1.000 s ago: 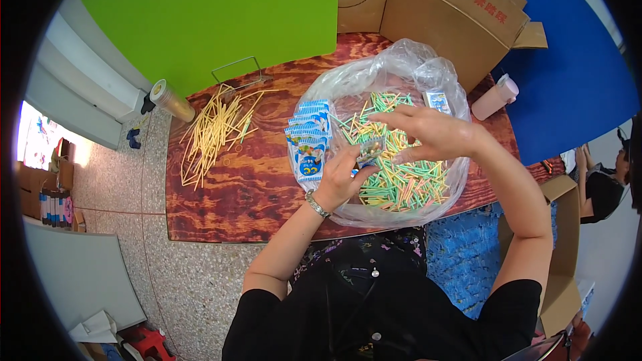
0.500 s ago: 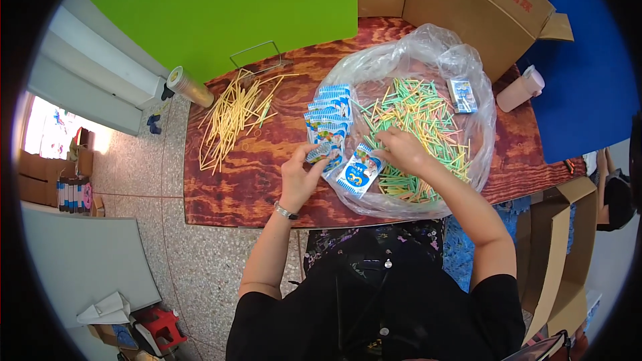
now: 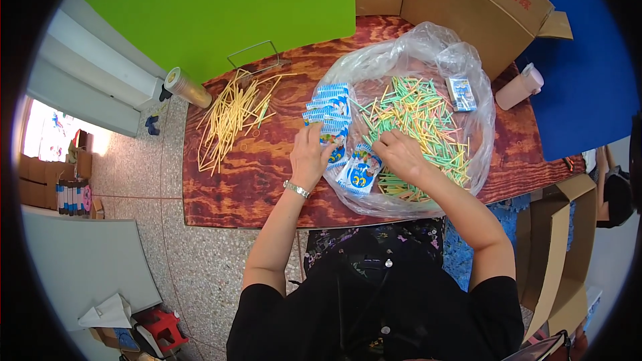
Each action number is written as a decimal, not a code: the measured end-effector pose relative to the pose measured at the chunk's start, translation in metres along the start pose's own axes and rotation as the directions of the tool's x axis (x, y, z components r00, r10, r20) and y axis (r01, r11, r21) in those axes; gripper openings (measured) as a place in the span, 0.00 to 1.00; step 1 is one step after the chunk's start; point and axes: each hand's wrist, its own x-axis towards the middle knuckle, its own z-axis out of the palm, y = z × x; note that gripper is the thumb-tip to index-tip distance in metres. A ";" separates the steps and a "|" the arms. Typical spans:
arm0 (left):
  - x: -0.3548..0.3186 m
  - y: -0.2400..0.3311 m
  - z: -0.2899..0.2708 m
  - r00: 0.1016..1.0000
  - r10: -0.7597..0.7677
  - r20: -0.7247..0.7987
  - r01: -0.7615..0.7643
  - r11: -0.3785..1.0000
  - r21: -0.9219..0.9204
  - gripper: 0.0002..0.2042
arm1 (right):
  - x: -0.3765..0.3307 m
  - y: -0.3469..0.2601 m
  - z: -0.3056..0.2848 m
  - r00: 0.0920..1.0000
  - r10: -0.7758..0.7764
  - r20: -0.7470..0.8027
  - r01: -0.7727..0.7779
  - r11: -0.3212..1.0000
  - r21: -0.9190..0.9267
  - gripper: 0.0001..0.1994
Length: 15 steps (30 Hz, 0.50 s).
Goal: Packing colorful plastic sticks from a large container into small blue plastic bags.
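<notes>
My left hand [image 3: 308,155] rests on the left edge of an overlapping row of blue-and-white packets [image 3: 330,103], thumb and fingers apart. Just right of it, a single blue-and-white packet [image 3: 360,172] lies near the front of a clear plastic bag [image 3: 483,154]. My right hand [image 3: 403,155] is over a heap of short green, yellow and pink sticks [image 3: 418,108], right beside that single packet. Its fingers are curled, and their tips reach the sticks. What they hold, if anything, is hidden.
Long pale-yellow sticks [image 3: 234,120] lie loose on the left of the table [image 3: 224,200]. A clear cylinder [image 3: 189,88] and a wire stand [image 3: 257,60] are beyond. Another packet [image 3: 461,94], a pink bottle [image 3: 520,87] and a cardboard box [image 3: 478,7] are at the right.
My left hand has moved up along the packet row, away from its front end. My right hand has stayed almost in place, its fingers drawn in a little.
</notes>
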 end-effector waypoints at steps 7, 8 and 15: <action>-0.024 0.065 -0.023 0.986 0.096 0.136 -0.053 0.956 -0.289 0.17 | -0.010 0.007 -0.036 0.972 -0.145 -0.184 0.146 0.989 -0.011 0.05; -0.026 0.065 -0.018 0.986 0.100 0.136 -0.057 0.955 -0.290 0.17 | -0.011 0.007 -0.036 0.972 -0.142 -0.186 0.142 0.990 -0.012 0.05; -0.038 0.054 0.015 0.979 -0.019 0.203 0.083 0.945 -0.315 0.05 | -0.018 0.001 -0.019 0.996 0.001 -0.091 0.000 1.000 0.003 0.08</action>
